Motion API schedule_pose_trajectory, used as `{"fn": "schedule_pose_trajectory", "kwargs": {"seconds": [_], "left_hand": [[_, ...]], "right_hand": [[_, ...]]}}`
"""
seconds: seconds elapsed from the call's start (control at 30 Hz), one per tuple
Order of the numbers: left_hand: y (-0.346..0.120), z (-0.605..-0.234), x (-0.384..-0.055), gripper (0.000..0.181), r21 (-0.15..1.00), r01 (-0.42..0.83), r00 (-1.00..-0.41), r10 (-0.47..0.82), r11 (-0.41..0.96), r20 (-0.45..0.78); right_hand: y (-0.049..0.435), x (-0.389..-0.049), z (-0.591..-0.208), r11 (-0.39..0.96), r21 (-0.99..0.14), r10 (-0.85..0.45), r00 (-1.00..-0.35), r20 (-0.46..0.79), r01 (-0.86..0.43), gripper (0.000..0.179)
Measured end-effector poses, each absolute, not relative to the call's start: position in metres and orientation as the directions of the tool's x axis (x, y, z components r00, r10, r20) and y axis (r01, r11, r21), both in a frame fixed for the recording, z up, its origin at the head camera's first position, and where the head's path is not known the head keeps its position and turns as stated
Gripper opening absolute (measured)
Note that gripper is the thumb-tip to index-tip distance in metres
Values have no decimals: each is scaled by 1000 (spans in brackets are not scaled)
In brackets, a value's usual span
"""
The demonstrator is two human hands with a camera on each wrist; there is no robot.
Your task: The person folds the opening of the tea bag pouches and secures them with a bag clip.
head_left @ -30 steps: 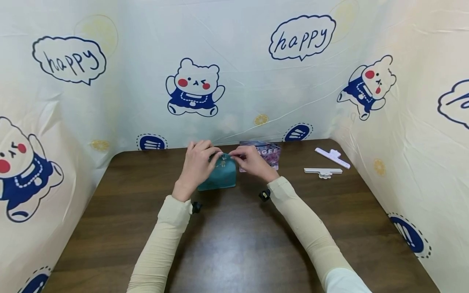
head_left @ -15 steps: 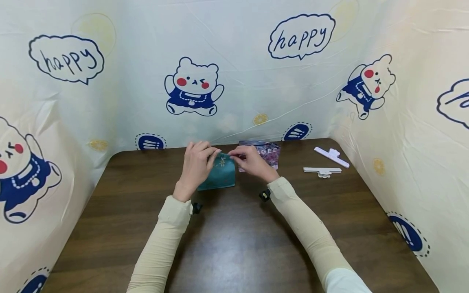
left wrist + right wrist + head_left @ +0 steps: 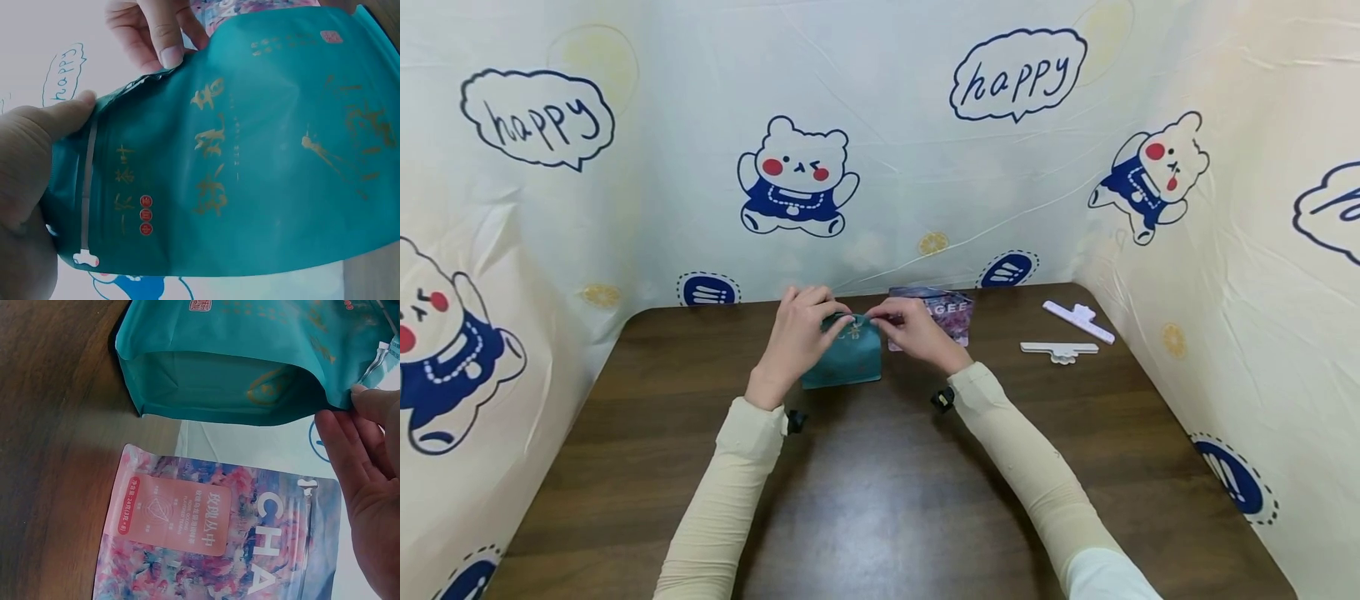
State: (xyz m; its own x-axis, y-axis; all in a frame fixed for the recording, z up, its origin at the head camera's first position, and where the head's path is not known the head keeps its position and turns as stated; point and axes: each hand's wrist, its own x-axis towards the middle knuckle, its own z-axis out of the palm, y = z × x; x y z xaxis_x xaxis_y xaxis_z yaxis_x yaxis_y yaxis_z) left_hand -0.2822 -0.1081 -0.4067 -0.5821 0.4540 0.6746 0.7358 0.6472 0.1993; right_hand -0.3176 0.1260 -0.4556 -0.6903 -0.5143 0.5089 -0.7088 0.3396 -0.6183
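A teal tea pouch point(image 3: 853, 364) with gold lettering stands upright on the table. My left hand point(image 3: 799, 335) grips its top left part; the left wrist view shows the thumb point(image 3: 75, 112) lying over the top band. At the top right corner my right hand point(image 3: 919, 335) pinches the pouch between thumb and fingers, also seen in the right wrist view, where the hand point(image 3: 375, 481) holds its side edge. Across the top runs a pale tear strip point(image 3: 87, 187) ending in a small white bone-shaped tab point(image 3: 86, 257). The pouch's mouth is partly hidden by the fingers.
A purple-pink floral pouch point(image 3: 953, 323) stands just behind and right of the right hand. Two white sealing clips point(image 3: 1081, 323) lie at the back right of the brown wooden table point(image 3: 880, 500). A patterned white cloth point(image 3: 880, 167) hangs behind and at both sides.
My left hand and wrist have shifted slightly left and the wrist has turned a little, still gripping the teal pouch. My right hand stays nearly still at its corner.
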Motion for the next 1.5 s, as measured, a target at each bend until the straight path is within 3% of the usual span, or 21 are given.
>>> {"fn": "schedule_pose_trajectory", "kwargs": {"seconds": [0.33, 0.63, 1.27, 1.5], "left_hand": [[-107, -409, -283, 11, 151, 726, -551, 435, 671, 712], [-108, -408, -282, 11, 156, 712, -561, 421, 685, 713], [-105, -408, -281, 13, 176, 724, -568, 432, 667, 700], [-106, -411, -280, 13, 169, 720, -565, 428, 673, 705]], "right_hand": [[128, -312, -452, 330, -647, -527, -703, 478, -687, 23], [147, -298, -444, 349, -614, -519, -692, 502, -708, 22], [260, -288, -465, 579, -616, -371, -845, 386, -535, 19], [304, -283, -479, 680, -596, -315, -904, 290, -428, 19]]}}
